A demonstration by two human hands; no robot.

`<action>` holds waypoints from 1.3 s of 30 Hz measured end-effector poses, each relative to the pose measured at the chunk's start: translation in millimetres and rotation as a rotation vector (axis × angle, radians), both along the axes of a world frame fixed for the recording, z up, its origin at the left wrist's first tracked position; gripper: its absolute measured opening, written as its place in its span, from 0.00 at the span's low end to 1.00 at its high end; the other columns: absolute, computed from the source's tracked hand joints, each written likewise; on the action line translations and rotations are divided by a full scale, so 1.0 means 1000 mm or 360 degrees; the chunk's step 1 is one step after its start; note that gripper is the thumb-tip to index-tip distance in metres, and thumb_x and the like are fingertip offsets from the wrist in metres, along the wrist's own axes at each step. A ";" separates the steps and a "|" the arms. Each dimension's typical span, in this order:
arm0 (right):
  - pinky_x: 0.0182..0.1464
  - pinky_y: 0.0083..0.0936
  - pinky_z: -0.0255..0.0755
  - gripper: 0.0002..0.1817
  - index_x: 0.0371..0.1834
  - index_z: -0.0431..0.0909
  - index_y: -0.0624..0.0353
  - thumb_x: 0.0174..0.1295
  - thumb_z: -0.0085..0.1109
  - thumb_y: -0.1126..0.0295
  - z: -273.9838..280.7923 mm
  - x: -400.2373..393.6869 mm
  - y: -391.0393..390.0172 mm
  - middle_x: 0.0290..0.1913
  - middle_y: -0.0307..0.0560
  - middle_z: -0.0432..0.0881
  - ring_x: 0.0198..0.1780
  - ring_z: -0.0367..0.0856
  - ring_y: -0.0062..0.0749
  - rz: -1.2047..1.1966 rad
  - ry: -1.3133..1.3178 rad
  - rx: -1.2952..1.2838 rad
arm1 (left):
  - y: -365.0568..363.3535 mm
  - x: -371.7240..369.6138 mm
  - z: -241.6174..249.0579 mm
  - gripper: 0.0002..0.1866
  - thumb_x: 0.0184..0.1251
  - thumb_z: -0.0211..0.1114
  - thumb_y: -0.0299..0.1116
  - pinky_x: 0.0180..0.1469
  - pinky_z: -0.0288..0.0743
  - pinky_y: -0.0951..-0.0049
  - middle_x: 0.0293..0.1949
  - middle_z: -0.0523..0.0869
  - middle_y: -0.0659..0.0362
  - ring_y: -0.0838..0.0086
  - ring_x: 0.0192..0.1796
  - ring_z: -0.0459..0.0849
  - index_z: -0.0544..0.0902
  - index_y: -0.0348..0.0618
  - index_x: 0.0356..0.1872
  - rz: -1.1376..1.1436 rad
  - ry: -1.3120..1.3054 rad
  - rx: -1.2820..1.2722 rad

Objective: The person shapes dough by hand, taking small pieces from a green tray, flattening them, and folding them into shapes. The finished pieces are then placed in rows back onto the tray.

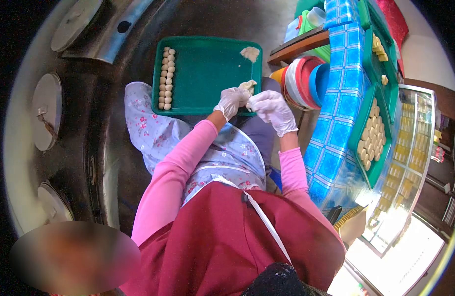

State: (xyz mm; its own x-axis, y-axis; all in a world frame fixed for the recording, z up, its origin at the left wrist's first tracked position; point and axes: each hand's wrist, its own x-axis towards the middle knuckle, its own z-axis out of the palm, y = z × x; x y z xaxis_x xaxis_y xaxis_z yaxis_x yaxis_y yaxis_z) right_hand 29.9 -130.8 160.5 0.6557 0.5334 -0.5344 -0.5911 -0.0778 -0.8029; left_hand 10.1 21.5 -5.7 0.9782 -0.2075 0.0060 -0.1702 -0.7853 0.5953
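A green tray [202,74] lies across my lap. Two columns of small pale dough balls [166,79] line its left side. Both hands wear thin white gloves and meet at the tray's near right corner. My left hand [231,102] is closed, its fingertips on a piece of soft dough [247,87]. From the right, my right hand [274,109] pinches at the same dough, thumb and fingers together. The fingers partly cover the dough there. In the far right corner of the tray sits a flat, crumbly pale patch [249,53], apart from both hands.
On my right, a table with a blue checked cloth [331,133] bears green trays, one with round pale pieces [373,130]. Stacked coloured basins [304,81] stand beside it. A glass display case [410,138] is farther right. Round lids [47,111] are along the left.
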 end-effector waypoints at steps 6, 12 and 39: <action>0.27 0.19 0.70 0.09 0.41 0.81 0.67 0.58 0.60 0.74 0.006 0.016 -0.001 0.35 0.50 0.82 0.29 0.78 0.28 -0.0350 0.0014 0.1390 | 0.001 -0.010 0.010 0.08 0.59 0.66 0.28 0.41 0.79 0.71 0.37 0.87 0.56 0.69 0.38 0.86 0.83 0.38 0.38 0.0635 0.0770 -0.2381; 0.37 0.18 0.74 0.13 0.47 0.80 0.69 0.60 0.62 0.77 -0.001 0.027 0.033 0.41 0.48 0.85 0.34 0.79 0.22 -0.0388 -0.0330 0.0391 | 0.034 -0.018 0.072 0.21 0.60 0.62 0.17 0.56 0.78 0.72 0.51 0.83 0.51 0.67 0.50 0.84 0.74 0.28 0.56 0.0912 0.0710 -0.3048; 0.33 0.16 0.73 0.07 0.34 0.84 0.63 0.51 0.66 0.78 -0.058 0.003 0.069 0.33 0.40 0.84 0.30 0.80 0.21 -0.0364 -0.1126 -0.0105 | 0.060 -0.028 0.072 0.12 0.59 0.67 0.23 0.47 0.81 0.73 0.42 0.86 0.51 0.70 0.43 0.85 0.83 0.30 0.44 0.0720 0.0317 -0.2473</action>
State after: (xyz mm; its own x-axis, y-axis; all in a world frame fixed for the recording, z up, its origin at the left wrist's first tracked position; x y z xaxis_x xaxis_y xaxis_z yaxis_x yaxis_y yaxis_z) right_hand 33.0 -61.7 102.8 0.9457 0.3238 0.0300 0.0576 -0.0760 -0.9954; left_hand -17.7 81.7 66.4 0.9651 0.1652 -0.2032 0.0664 0.5962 0.8001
